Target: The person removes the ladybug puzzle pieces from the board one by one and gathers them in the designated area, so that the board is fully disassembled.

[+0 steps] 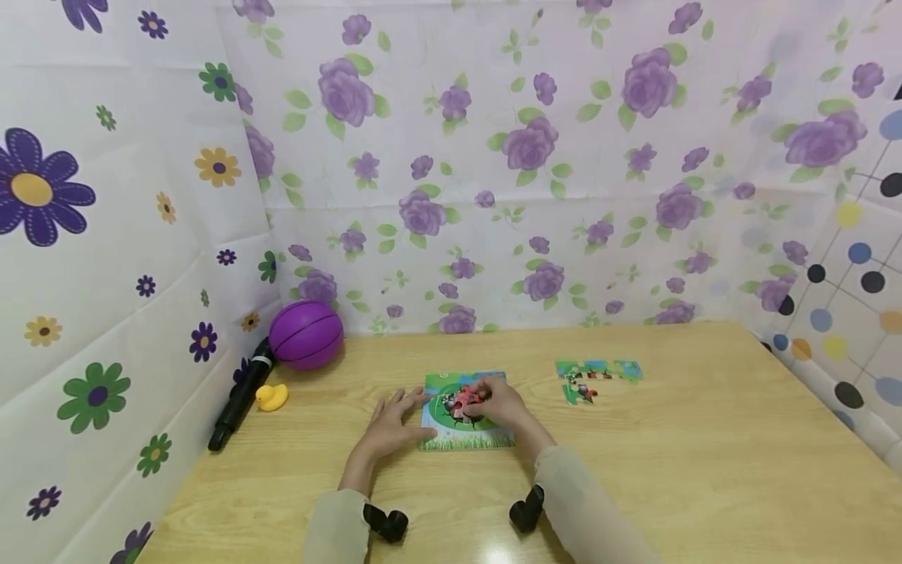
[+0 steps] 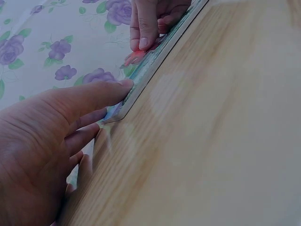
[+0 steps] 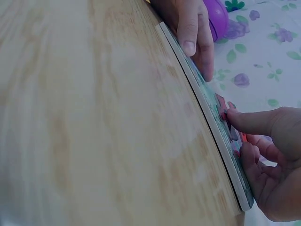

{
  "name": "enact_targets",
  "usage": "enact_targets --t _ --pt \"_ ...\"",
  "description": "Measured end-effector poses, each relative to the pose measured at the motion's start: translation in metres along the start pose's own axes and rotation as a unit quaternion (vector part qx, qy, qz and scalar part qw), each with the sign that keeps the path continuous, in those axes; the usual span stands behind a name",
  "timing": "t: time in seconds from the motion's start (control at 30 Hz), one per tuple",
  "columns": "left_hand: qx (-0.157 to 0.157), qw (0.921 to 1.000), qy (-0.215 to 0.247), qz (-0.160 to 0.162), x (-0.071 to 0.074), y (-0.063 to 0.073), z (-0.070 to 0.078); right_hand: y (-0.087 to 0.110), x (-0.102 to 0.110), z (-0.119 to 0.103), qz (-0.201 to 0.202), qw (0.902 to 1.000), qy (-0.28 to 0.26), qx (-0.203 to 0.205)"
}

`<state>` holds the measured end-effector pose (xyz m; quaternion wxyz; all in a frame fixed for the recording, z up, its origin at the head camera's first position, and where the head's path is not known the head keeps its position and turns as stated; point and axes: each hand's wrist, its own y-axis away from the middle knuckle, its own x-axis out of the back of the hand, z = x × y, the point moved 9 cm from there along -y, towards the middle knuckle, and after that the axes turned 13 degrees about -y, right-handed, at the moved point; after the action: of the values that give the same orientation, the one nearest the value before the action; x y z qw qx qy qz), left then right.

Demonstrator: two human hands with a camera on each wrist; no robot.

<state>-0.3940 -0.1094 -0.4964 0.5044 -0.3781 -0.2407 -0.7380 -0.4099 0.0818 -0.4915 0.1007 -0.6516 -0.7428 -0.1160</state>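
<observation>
A flat jigsaw board (image 1: 468, 443) with a ladybug picture on green lies on the table in front of me. My left hand (image 1: 387, 429) rests at its left side, with the thumb (image 2: 113, 92) on the near left corner and the other fingers spread along the edge. My right hand (image 1: 504, 403) reaches over the board from the right. Between its thumb and fingers it pinches a red puzzle piece (image 2: 135, 58), tilted close over the ladybug picture. The fingers hide part of the piece and of the picture beneath.
To the right of the board lie several loose puzzle pieces (image 1: 582, 392), some in a row. At the back left are a purple ball (image 1: 306, 335), a yellow rubber duck (image 1: 272, 397) and a long black tube-like object (image 1: 239, 401). Flowered cloth (image 1: 486, 235) rises behind the table.
</observation>
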Motion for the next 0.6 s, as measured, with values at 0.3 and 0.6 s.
enact_targets --t 0.3,0.6 --pt "0.008 0.9998 0.016 0.003 0.006 0.012 -0.005 -0.005 -0.011 0.003 -0.015 0.9961 -0.086 0.001" --pt "0.002 0.9999 0.011 -0.004 -0.001 0.002 0.003 0.002 0.012 0.0 0.033 0.9923 -0.119 -0.003"
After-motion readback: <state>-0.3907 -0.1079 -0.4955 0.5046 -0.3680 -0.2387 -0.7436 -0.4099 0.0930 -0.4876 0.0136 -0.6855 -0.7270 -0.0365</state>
